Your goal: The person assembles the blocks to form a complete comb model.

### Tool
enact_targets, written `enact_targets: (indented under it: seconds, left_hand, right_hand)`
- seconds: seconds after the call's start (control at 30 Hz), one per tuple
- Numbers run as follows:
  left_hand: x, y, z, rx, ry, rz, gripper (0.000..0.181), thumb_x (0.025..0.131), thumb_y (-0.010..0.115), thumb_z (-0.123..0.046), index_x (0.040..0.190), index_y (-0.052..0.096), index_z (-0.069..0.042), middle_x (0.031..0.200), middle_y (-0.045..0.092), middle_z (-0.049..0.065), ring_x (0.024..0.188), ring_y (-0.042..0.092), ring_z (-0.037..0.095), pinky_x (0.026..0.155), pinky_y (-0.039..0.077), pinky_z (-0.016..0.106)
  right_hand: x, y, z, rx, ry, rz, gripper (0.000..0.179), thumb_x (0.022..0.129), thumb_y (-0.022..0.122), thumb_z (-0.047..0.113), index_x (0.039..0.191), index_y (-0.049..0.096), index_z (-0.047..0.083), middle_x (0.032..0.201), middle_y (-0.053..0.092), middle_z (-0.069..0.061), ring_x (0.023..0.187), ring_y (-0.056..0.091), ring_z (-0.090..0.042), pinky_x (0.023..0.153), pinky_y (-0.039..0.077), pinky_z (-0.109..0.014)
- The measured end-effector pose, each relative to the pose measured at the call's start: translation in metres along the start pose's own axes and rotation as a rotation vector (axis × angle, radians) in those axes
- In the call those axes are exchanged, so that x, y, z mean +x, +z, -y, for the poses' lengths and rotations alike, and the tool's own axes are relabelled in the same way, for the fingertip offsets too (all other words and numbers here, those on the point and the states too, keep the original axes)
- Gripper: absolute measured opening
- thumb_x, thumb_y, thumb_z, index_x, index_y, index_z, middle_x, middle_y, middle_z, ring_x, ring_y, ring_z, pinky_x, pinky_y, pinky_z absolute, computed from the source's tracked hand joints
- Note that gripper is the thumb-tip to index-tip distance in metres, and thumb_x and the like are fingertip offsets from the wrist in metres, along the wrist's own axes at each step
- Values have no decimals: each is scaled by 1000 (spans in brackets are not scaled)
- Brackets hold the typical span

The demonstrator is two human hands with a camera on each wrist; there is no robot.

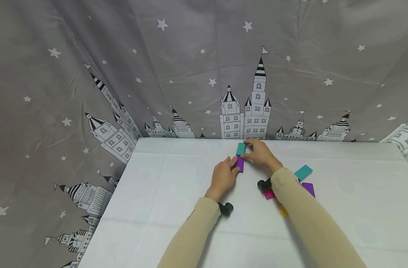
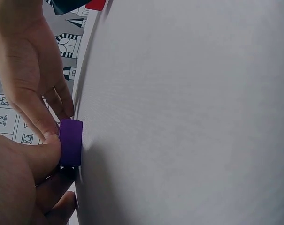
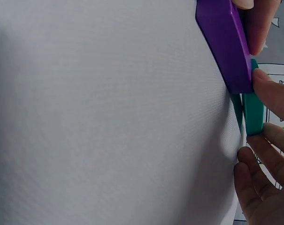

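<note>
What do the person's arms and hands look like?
Long, plain beige sleeves, left and right, reach the wrists. Left hand and right hand are bare, no gloves. A small, rounded black camera sits at each wrist, left and right. Left sleeve has a tiny dark marking, unreadable.

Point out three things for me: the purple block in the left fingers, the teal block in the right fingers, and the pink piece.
Held purple block (image 2: 71, 143): left wrist view, middle of its visible face.
Held teal block (image 1: 240, 149): head view, middle of its top face.
Pink piece (image 1: 269, 195): head view, its exposed part.
</note>
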State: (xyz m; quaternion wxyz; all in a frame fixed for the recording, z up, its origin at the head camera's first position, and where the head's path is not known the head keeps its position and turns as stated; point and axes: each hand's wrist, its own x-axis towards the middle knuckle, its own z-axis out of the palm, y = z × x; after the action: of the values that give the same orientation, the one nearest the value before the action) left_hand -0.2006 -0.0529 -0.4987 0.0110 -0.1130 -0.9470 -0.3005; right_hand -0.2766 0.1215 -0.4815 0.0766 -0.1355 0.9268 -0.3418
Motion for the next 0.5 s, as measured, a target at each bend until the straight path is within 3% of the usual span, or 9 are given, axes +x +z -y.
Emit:
enact_targets:
  seconds: [0.5]
  left_hand:
    - [-1, -2, -1, -20, 12, -18, 45, 99, 64, -19, 141, 58, -5, 138, 60, 15, 135, 51, 31, 116, 35, 48]
  right_hand:
    - [1, 3, -2, 23, 16, -23, 59, 95, 69, 24, 142, 51, -6, 137, 56, -27, 125, 54, -41, 109, 42, -53]
